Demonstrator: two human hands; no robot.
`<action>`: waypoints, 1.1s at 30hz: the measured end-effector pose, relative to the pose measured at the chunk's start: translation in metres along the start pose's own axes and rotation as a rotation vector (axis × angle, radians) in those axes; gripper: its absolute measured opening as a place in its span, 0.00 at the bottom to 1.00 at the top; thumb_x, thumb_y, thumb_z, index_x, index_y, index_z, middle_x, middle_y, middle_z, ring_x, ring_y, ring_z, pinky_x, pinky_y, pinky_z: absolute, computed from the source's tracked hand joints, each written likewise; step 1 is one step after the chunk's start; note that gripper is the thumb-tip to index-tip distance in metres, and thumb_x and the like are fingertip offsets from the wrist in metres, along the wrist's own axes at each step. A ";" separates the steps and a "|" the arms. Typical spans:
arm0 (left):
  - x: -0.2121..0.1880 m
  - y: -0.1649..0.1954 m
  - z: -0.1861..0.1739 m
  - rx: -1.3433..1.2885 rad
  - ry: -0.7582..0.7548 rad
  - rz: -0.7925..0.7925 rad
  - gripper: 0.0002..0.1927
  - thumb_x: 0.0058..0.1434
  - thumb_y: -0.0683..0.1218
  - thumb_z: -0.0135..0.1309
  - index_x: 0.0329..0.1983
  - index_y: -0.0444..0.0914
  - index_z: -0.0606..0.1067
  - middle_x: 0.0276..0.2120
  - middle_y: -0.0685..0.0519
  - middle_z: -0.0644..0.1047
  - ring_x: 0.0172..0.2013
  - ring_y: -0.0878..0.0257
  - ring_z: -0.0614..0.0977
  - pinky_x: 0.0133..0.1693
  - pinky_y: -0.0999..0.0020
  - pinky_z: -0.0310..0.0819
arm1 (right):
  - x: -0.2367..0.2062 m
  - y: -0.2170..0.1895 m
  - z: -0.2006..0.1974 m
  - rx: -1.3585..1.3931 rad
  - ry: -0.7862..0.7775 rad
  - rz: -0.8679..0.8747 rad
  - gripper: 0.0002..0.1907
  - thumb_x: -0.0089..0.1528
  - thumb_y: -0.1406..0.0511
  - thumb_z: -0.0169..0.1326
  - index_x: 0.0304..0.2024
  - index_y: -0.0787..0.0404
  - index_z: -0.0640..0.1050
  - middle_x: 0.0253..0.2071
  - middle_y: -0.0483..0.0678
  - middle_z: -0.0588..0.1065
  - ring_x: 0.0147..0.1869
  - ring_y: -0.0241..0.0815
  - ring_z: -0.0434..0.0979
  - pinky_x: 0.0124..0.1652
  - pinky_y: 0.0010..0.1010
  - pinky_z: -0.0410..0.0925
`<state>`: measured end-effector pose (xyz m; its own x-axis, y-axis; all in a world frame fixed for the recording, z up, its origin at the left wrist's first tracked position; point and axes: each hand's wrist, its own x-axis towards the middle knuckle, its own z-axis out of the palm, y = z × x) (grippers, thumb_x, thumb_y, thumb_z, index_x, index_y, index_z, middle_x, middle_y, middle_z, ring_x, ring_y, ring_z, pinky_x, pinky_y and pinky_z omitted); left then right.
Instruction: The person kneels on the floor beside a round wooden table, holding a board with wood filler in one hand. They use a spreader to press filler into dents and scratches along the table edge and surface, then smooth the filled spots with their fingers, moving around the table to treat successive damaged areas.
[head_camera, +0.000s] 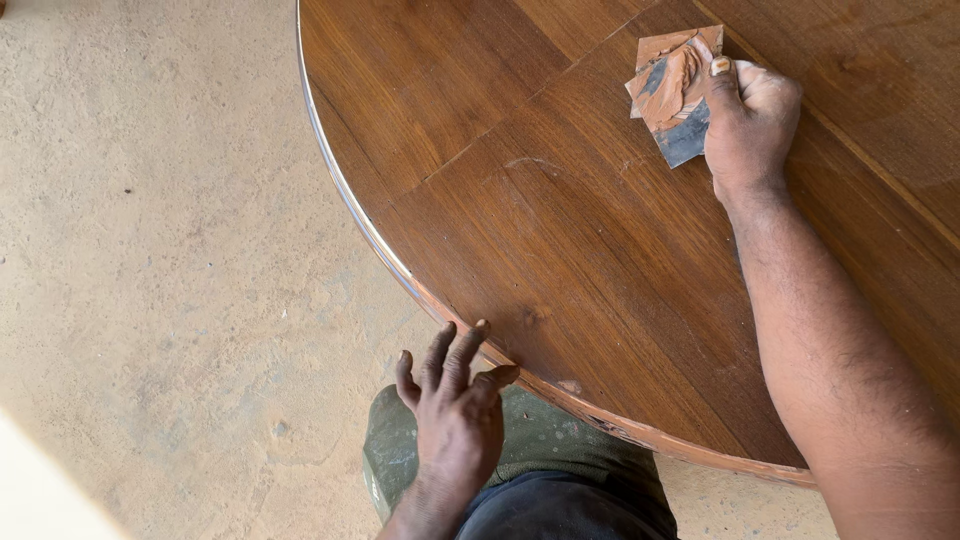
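Flat scraper (672, 95), loaded with brown putty, lies against the round wooden counter (560, 230) near a plank seam. Right hand (748, 120) pinches it, grip pressed together on its edge. Left hand (458, 405) rests fingers spread at the counter's rim. Pale smears near the seam look like filled spots, probably; most surface shows bare grain. Concrete floor (160, 260) below.

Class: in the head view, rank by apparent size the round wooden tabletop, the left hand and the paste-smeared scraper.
1. Round wooden tabletop, largest by far.
2. Left hand, though it lies nearer the camera, which enlarges it.
3. Scraper in the right hand, partly covered by fingers.
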<state>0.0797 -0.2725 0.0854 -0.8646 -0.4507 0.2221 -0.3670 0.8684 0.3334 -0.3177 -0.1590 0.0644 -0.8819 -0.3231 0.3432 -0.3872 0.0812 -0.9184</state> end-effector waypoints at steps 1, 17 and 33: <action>0.002 -0.007 -0.002 -0.051 0.001 -0.047 0.18 0.62 0.38 0.51 0.46 0.54 0.83 0.65 0.52 0.71 0.70 0.49 0.64 0.70 0.37 0.36 | 0.000 0.001 0.001 0.013 -0.001 0.006 0.12 0.76 0.68 0.48 0.46 0.68 0.82 0.35 0.47 0.80 0.38 0.29 0.81 0.42 0.23 0.76; 0.026 -0.049 0.003 0.070 0.042 -0.127 0.27 0.55 0.38 0.53 0.58 0.52 0.80 0.65 0.50 0.69 0.69 0.47 0.62 0.69 0.37 0.36 | 0.002 0.009 0.001 0.019 -0.001 0.031 0.14 0.80 0.66 0.50 0.46 0.69 0.82 0.35 0.48 0.79 0.36 0.27 0.75 0.38 0.21 0.72; 0.031 -0.053 0.003 0.067 0.076 -0.152 0.22 0.58 0.35 0.54 0.49 0.53 0.82 0.66 0.53 0.70 0.70 0.52 0.64 0.70 0.38 0.36 | 0.000 0.008 0.002 0.044 -0.023 0.012 0.13 0.78 0.68 0.48 0.48 0.70 0.82 0.38 0.49 0.80 0.40 0.29 0.79 0.41 0.22 0.74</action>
<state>0.0714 -0.3320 0.0719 -0.7703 -0.5895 0.2430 -0.5153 0.8000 0.3073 -0.3205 -0.1601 0.0565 -0.8800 -0.3439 0.3276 -0.3636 0.0439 -0.9305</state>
